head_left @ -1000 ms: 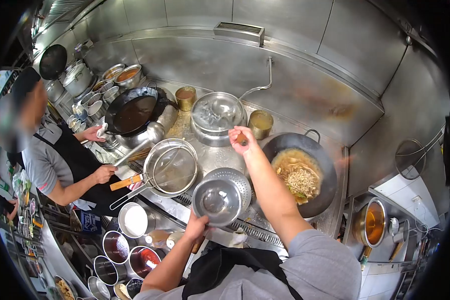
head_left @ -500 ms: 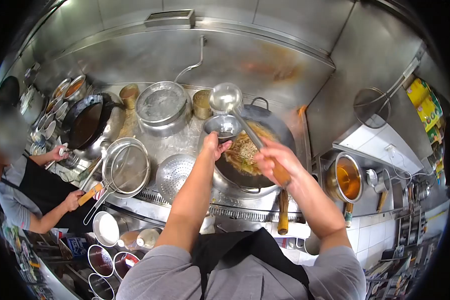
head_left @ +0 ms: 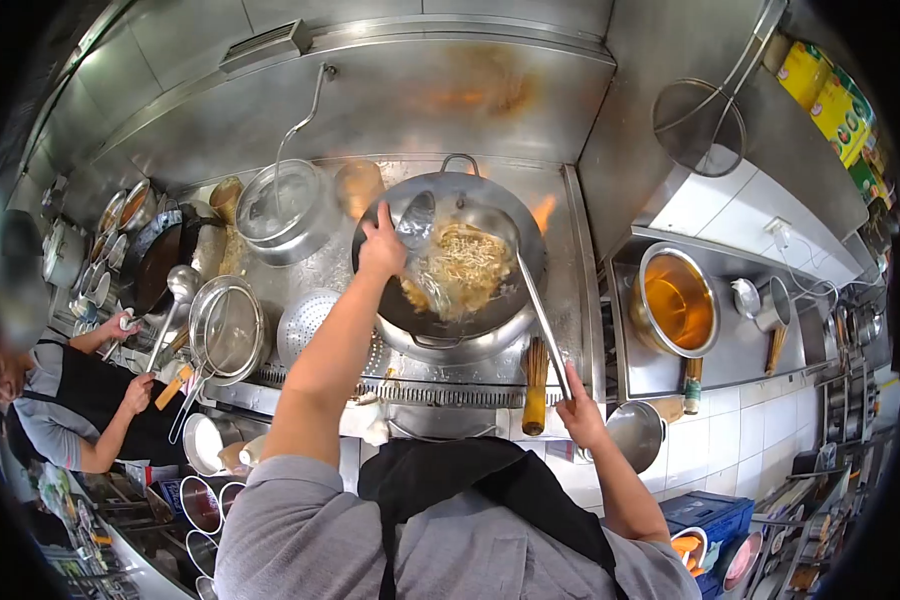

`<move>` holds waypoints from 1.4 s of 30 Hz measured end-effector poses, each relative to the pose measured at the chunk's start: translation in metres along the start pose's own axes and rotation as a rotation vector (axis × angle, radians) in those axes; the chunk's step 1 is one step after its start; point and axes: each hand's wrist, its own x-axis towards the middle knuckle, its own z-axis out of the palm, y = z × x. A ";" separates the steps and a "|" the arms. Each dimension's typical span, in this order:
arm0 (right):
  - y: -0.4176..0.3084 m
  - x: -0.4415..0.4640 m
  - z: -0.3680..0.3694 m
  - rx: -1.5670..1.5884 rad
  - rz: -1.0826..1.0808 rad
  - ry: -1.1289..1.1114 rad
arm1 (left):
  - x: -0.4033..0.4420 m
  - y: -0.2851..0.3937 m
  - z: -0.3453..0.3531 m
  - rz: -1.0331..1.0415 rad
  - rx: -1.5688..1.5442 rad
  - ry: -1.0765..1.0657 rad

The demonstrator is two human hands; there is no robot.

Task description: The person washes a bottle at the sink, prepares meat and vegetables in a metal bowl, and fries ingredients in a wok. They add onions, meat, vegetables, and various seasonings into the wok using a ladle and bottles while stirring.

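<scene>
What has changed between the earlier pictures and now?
The left hand has carried the metal bowl rightward from over the perforated colander to the wok, where it is tipped. The right hand has brought the ladle from the water pot into the wok. Both are still held; wok and colander stayed put.

A brown-stained steel wall (head_left: 400,115) rises behind, white tiling (head_left: 712,436) lower right.

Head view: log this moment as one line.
left hand: holds metal bowl over wok | right hand: holds ladle, head in wok | wok: pale stringy food | flame: beside wok
</scene>
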 end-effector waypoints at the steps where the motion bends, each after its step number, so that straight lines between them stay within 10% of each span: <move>1: 0.012 -0.001 0.003 -0.019 0.009 0.087 | -0.005 0.011 -0.019 0.044 0.017 0.025; 5: 0.024 0.003 0.004 -0.193 0.047 0.137 | -0.026 0.018 -0.079 0.112 -0.096 0.140; 10: -0.041 0.053 0.022 0.005 -0.061 0.084 | -0.047 -0.128 -0.050 0.211 -0.317 0.615; 11: -0.057 0.071 0.033 0.225 -0.063 -0.025 | -0.086 -0.113 -0.087 -0.215 -0.914 0.232; 13: -0.114 0.101 0.060 0.627 -0.023 -0.255 | -0.118 -0.188 -0.065 -0.438 -1.159 0.074; 19: -0.266 0.259 0.155 1.197 0.154 -0.693 | -0.222 -0.261 -0.039 -0.741 -1.297 -0.030; 26: -0.345 0.409 0.390 -0.087 -0.487 0.071 | -0.266 -0.273 -0.050 -0.774 -1.280 -0.192; 29: -0.423 0.390 0.371 0.534 0.042 -0.543 | -0.268 -0.279 -0.054 -0.711 -1.300 -0.234; 32: -0.437 0.387 0.353 1.819 0.606 -0.978 | -0.263 -0.280 -0.057 -0.667 -1.324 -0.228; 42: -0.390 0.269 0.211 1.795 0.299 -1.044 | -0.240 -0.279 -0.056 -0.670 -1.366 -0.315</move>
